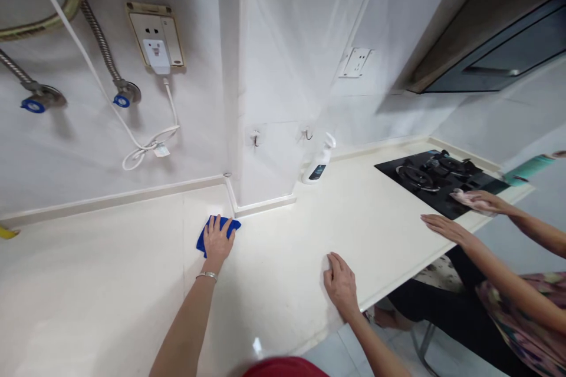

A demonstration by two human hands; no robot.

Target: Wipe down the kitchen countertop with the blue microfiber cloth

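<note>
Pressed down on a blue cloth (pixel 201 242), my left hand (pixel 217 240) has its fingers spread over it on the white countertop (pixel 274 271), close to the inner wall corner. A bracelet circles that wrist. My right hand (pixel 341 284) rests on the counter near its front edge, fingers together and curled, with nothing visible in it. Beyond it, against the wall, stands a white spray bottle (pixel 319 162) with a dark label.
At the right, another person's hand (pixel 486 201) holds a pale cloth (pixel 469 197) on the black gas hob (pixel 424 177); their other hand (pixel 446 228) lies on the counter. A range hood (pixel 495 41) overhangs. A plugged-in cable (pixel 172 106) and valves (pixel 124 97) are on the left wall.
</note>
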